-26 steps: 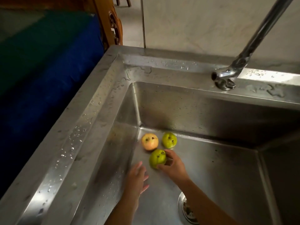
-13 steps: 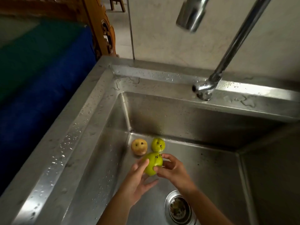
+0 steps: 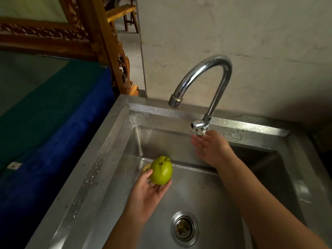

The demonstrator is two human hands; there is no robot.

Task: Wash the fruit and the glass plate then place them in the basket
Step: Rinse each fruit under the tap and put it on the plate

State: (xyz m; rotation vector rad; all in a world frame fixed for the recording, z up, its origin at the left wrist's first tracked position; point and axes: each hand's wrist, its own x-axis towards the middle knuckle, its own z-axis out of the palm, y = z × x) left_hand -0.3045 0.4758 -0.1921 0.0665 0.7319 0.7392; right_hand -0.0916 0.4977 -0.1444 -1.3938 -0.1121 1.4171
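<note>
Now the left hand alone grips the green fruit, lifted; the right hand, open, has reached the tap.

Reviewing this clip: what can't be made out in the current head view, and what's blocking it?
- Other fruit: only a sliver of the yellowish fruit shows behind the green fruit held in the left hand; any more are hidden.
- Tap valve: the right hand is open just below it; contact unclear.
- Glass plate and basket: not in view.
- Sink: near edge cut off by the frame.
</note>
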